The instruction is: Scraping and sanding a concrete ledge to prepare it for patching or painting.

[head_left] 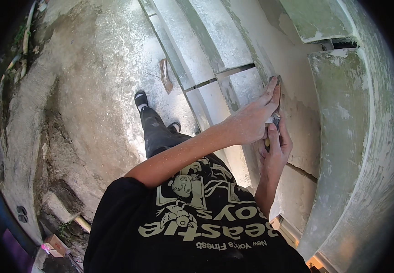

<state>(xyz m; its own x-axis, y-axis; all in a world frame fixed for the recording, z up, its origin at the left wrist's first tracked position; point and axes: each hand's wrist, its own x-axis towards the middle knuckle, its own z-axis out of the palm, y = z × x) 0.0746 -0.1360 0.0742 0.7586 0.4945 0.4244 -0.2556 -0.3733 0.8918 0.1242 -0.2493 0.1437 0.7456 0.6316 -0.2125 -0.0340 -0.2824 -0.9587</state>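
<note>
My right hand (276, 148) is closed round the handle of a scraper (276, 120), a small hand tool with a dark and yellowish grip. Its working end is largely hidden by fingers. Reaching across from the left, my left hand (261, 111) has its fingers stretched out and lying along the front of the tool, against the wall. Both hands are close together at a grey, patchily plastered wall panel (299, 107). Pale dust covers my fingers and left forearm.
Long pale ledges (206, 34) with gaps run along the wall. Greenish panels (340, 104) stand at the right. A brown curved scrap (165, 76) lies on the concrete floor (96, 91) near my sandalled feet. Rubble and a small box (55, 245) are at the lower left.
</note>
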